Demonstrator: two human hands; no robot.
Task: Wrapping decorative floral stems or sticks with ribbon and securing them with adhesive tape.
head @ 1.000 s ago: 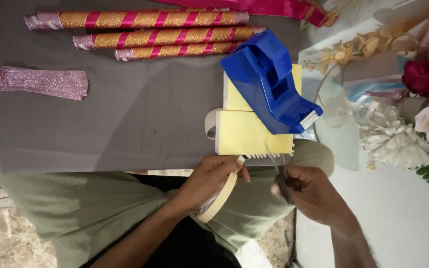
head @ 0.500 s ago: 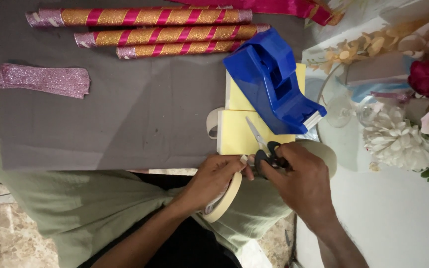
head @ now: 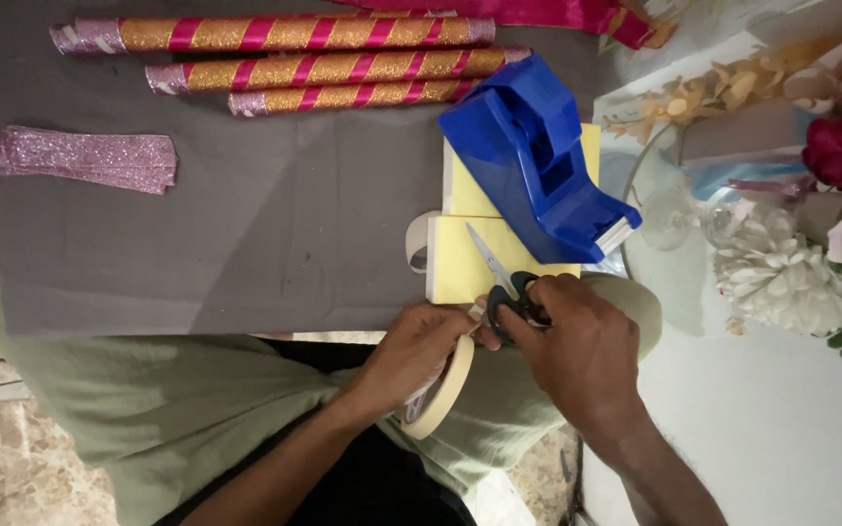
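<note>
My left hand (head: 411, 356) grips a cream roll of tape (head: 443, 390) over my lap, at the near edge of the grey board (head: 246, 234). Right beside it, my right hand (head: 577, 341) holds black-handled scissors (head: 501, 282), blades pointing away over a yellow sticky pad (head: 470, 258). The two hands almost touch at the fingertips. Whether a strip of tape runs between them is hidden by the fingers.
A blue tape dispenser (head: 538, 161) rests on the yellow pads. Three gold-and-pink striped rolls (head: 304, 63) lie at the board's far edge, with a pink glitter strip (head: 80, 158) on the left. Artificial flowers (head: 801, 263), a glass (head: 674, 214) and pink ribbon (head: 577, 15) crowd the white table at right.
My right hand moved up and left to meet the left hand, and the scissors swung round, so their blades now point out over the yellow pad. The left hand stayed with the tape roll.
</note>
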